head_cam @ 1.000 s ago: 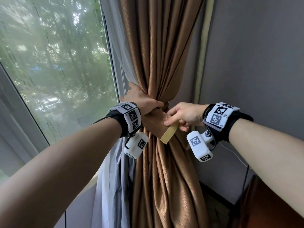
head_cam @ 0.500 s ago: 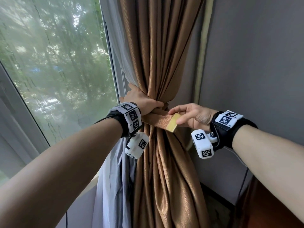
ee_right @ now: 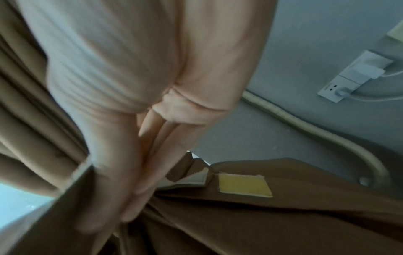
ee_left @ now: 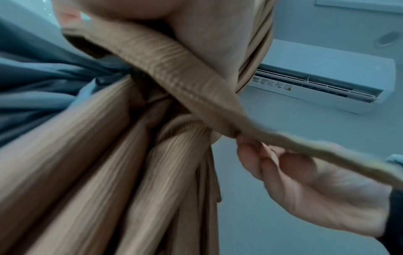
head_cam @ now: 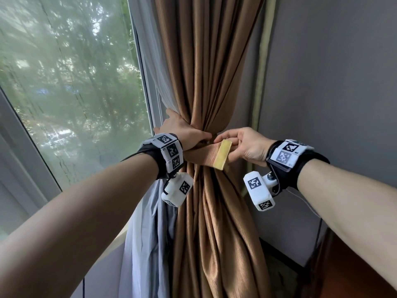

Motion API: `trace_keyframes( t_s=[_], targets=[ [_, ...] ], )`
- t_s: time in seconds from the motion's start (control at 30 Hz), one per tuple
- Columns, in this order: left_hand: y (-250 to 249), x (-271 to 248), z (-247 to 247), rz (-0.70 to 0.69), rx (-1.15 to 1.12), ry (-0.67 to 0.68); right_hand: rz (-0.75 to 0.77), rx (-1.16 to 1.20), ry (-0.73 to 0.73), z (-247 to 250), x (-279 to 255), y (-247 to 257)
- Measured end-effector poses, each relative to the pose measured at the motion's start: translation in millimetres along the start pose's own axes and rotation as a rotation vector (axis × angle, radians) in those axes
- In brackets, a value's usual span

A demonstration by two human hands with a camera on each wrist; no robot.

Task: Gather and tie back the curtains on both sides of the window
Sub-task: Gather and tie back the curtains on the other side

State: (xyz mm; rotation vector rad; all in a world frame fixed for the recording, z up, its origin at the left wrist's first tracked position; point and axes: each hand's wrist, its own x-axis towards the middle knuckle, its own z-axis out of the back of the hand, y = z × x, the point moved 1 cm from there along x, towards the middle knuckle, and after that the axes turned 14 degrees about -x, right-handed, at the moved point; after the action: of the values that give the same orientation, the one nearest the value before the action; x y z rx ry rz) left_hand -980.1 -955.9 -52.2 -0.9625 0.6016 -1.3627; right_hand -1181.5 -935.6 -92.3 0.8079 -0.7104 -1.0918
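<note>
Since the earlier frame the right hand (head_cam: 245,145) has lifted the strap (head_cam: 204,157) level, pinching it, while the left hand (head_cam: 182,131) grips the brown curtain (head_cam: 206,82) at center, between window (head_cam: 71,93) and grey wall (head_cam: 333,82).

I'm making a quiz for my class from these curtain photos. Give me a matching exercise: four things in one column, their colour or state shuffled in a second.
Things:
1. curtain
2. fastener patch
3. left hand
4. right hand

States:
A. yellow
B. holds the tie-back strap's end
C. brown, gathered in folds
D. grips the gathered curtain

Pairs: 1-C, 2-A, 3-D, 4-B
</note>
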Motion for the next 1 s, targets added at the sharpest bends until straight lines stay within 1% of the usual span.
trace_keyframes(
  t_s=[0.07,0.1,0.17,0.27,0.33,0.37,0.43,0.53,0.63,0.7,0.87,1.0],
  targets=[
    [0,-1,-1,-0.009,-0.012,0.006,0.006,0.014,-0.131,-4,3,1],
    [0,0,-2,-0.003,-0.019,0.012,-0.006,0.057,-0.16,-6,3,2],
    [0,2,-2,0.0,-0.037,0.014,-0.058,0.093,-0.158,-7,3,1],
    [1,7,-5,-0.001,-0.032,-0.001,-0.177,0.067,-0.106,-10,5,-9],
    [-1,5,-5,0.012,-0.024,-0.009,-0.255,0.09,-0.08,-12,7,-15],
    [-1,4,-4,0.007,-0.015,-0.006,-0.283,0.09,-0.068,-14,7,-15],
    [-1,1,-3,-0.018,-0.001,0.008,-0.301,0.055,-0.088,-15,11,-15],
    [1,-1,-2,-0.045,0.007,0.009,-0.259,-0.035,-0.203,-13,21,-17],
    [1,-3,-3,-0.066,0.021,0.009,-0.212,-0.111,-0.258,-11,29,-21],
    [2,-3,-4,-0.068,0.027,0.013,-0.189,-0.117,-0.252,-13,30,-22],
    [3,-1,-3,-0.049,0.001,0.001,-0.144,-0.024,-0.227,-26,36,-18],
    [3,2,-4,-0.079,0.042,-0.001,-0.113,0.065,-0.223,-27,38,-28]
  ],
)
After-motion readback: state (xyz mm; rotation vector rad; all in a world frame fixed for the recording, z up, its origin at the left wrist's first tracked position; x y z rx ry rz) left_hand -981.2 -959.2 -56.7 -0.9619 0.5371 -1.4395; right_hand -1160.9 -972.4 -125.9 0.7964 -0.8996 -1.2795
